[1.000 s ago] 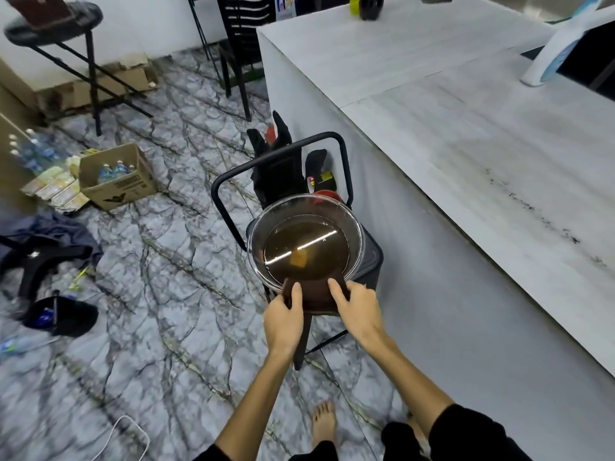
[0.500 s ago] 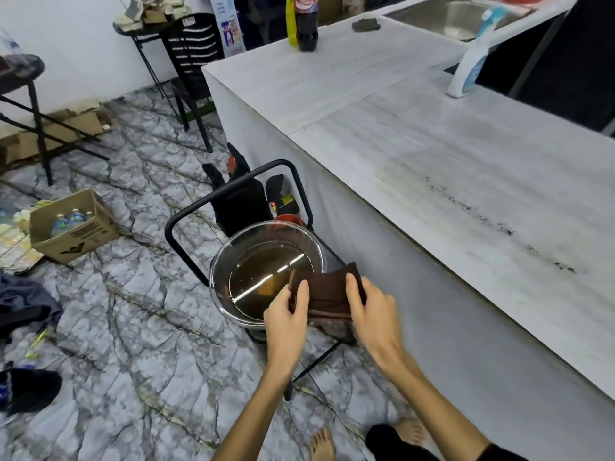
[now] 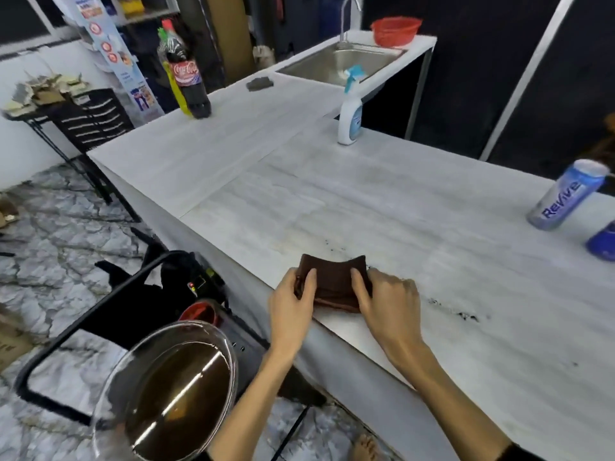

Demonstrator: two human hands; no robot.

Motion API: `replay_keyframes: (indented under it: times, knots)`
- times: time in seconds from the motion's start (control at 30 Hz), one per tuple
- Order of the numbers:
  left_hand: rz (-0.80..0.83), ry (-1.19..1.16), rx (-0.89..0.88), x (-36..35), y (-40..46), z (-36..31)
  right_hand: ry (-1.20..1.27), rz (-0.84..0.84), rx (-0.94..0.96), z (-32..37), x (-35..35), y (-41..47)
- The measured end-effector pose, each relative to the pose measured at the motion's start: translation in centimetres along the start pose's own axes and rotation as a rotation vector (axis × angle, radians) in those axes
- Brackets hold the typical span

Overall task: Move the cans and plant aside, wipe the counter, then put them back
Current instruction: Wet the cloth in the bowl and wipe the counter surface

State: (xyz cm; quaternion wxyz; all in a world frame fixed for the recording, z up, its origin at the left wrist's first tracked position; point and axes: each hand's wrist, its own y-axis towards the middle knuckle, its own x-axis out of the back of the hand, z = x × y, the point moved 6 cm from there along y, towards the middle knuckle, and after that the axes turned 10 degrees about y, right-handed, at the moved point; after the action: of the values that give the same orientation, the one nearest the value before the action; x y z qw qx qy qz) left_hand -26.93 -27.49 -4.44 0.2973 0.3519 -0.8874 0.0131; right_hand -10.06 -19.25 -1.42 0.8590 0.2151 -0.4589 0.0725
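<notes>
A folded brown cloth (image 3: 332,281) lies at the near edge of the white counter (image 3: 332,201). My left hand (image 3: 291,301) grips its left side and my right hand (image 3: 389,304) grips its right side. Dark crumbs (image 3: 459,312) are scattered on the counter just right of my right hand. A silver-blue can (image 3: 565,196) stands at the far right, with a second blue can (image 3: 604,241) cut off by the frame beside it. A brown blur at the right frame edge, behind the cans, is too indistinct to identify.
A clear bowl of brownish water (image 3: 169,390) sits on a black chair (image 3: 100,314) left of the counter. A spray bottle (image 3: 349,111), a cola bottle (image 3: 186,71), a grey sponge (image 3: 259,84), a sink (image 3: 339,63) and a red basin (image 3: 394,29) stand further back.
Both hands lifted the brown cloth from the bowl's rim and carried it right onto the counter's near edge. The view turned up and right, bringing the cans and sink into sight.
</notes>
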Motion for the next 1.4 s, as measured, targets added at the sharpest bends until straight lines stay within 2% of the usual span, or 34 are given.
replay_keyframes:
  times: [0.13, 0.23, 0.3, 0.43, 0.53, 0.57, 0.63, 0.7, 0.77, 0.9, 1.03, 1.2, 1.3, 1.4]
  knots:
    - [0.002, 0.129, -0.04, -2.1, 4.3, -0.5, -0.071, 0.048, -0.012, -0.5, -1.0, 3.8]
    - [0.003, 0.226, -0.072, -3.1, 6.7, -0.5, -0.162, 0.171, -0.02, -0.9, -2.5, 6.1]
    - [0.021, 0.329, -0.081, -3.6, 7.8, 0.0, -0.215, 0.194, -0.023, -1.3, -3.0, 6.8]
    - [0.049, 0.592, -0.147, -3.8, 9.0, 0.4, -0.284, 0.138, -0.092, -1.6, -3.4, 6.8]
    - [0.045, 0.68, -0.157, -3.0, 9.7, 1.5, -0.123, 0.093, 0.035, -0.2, -4.4, 6.3]
    - [0.054, 0.694, -0.159, -2.8, 9.9, 2.0, -0.037, 0.102, 0.113, 0.6, -4.9, 6.0]
    - [0.083, 0.69, -0.214, -2.5, 10.3, 2.7, 0.081, 0.225, 0.224, 1.8, -6.4, 4.8]
    - [0.114, 0.617, -0.266, -2.0, 10.8, 3.5, 0.094, 0.421, 0.192, 2.0, -8.2, 3.4]
    - [0.124, 0.523, -0.273, -1.2, 11.5, 4.5, 0.068, 0.507, 0.14, 2.2, -9.3, 2.5]
    - [0.195, 0.546, -0.316, -1.1, 12.9, 5.7, 0.076, 0.535, 0.059, 3.2, -9.4, 1.5]
    - [0.233, 0.562, -0.41, -0.7, 13.3, 6.5, 0.043, 0.526, 0.028, 1.1, -7.9, -0.3]
    - [0.264, 0.642, -0.413, 0.8, 13.5, 7.7, 0.028, 0.486, -0.092, 0.6, -8.1, 4.3]
    - [0.304, 0.66, -0.421, 1.0, 13.2, 7.8, 0.022, 0.502, -0.061, 3.1, -9.7, 5.9]
    - [0.33, 0.644, -0.417, 1.1, 13.3, 7.9, 0.036, 0.523, 0.072, 5.0, -10.0, 2.6]
